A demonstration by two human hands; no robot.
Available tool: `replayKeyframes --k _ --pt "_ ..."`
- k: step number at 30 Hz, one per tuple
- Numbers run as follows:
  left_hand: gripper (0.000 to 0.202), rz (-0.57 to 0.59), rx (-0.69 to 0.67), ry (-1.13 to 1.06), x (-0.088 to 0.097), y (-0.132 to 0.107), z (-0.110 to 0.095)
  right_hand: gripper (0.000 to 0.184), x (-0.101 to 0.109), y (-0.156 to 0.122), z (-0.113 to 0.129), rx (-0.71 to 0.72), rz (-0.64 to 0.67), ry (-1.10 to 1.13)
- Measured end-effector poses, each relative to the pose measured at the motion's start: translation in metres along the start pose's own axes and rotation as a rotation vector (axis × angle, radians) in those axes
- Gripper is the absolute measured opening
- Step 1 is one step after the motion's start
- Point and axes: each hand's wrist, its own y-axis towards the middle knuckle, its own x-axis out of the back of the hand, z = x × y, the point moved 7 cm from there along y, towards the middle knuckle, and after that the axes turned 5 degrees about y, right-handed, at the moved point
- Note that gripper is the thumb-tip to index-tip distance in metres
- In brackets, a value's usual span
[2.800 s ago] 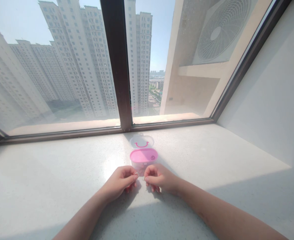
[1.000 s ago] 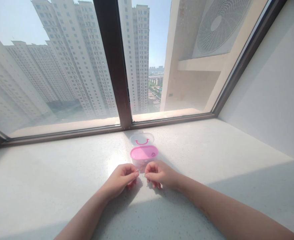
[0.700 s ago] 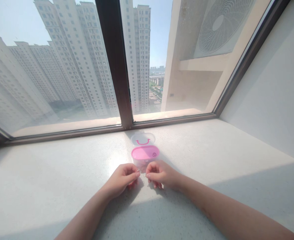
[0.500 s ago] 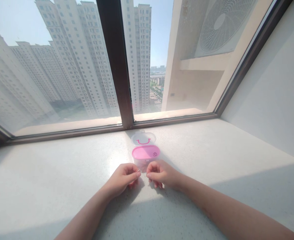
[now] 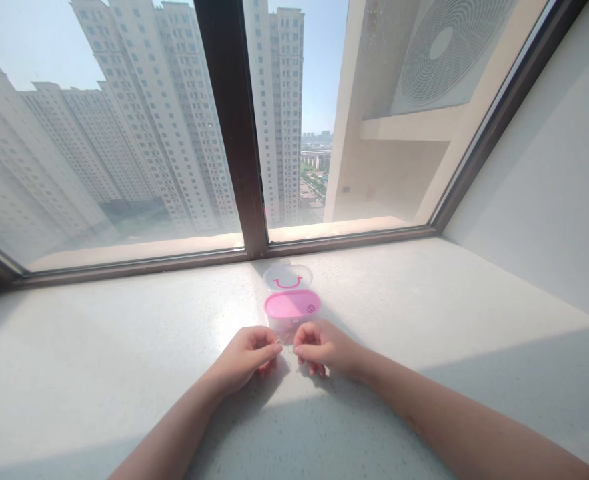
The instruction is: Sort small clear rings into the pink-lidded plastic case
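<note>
My left hand is closed in a pinch on a small, pale, thin, ring-like thing, too small to name surely. Just to its right, my right hand also pinches thumb against forefinger; what lies between them is too tiny to make out. The fingertips of both hands are close together but apart. Directly behind them stands an oval plastic box with a pink top piece, which bears a small dark round mark. Its clear lid, with a pink handle, lies tipped back toward the window. My hands partly hide the box's front.
Box and hands are on a pale speckled windowsill, crossed by sunlight and shadow. A dark window frame runs behind the box. A white wall bounds the right side. Tall buildings and an outdoor fan unit show through the glass.
Both hands keep their place, with only a very slight shift at the fingertips. The box and its lid have not moved.
</note>
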Motion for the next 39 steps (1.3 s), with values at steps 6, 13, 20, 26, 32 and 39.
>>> replayKeyframes --k 6,13,20,26,32,39 --pt "0.03 -0.002 0.001 0.0 -0.0003 0.0003 -0.0005 0.013 -0.0002 -0.0006 0.0013 0.001 -0.003 -0.002" --pt "0.03 0.0 0.001 -0.005 -0.0004 0.0004 -0.0007 0.014 -0.0003 0.0001 0.0013 0.0 0.0 -0.002" --pt "0.031 -0.002 0.011 -0.009 -0.0009 -0.0005 -0.0026 0.013 -0.0003 -0.0013 0.0014 0.001 -0.006 0.001" --pt "0.031 -0.004 0.014 -0.005 -0.0005 -0.0001 -0.0005 0.013 -0.0001 -0.0009 0.0022 -0.001 -0.005 0.007" --pt "0.029 -0.001 0.007 -0.013 -0.0006 0.0005 -0.0015 0.012 -0.0001 -0.0015 0.0033 -0.002 -0.008 0.007" --pt "0.027 -0.006 0.015 -0.003 -0.001 -0.0001 -0.0028 0.014 -0.0004 -0.002 0.0032 -0.007 -0.008 0.0"
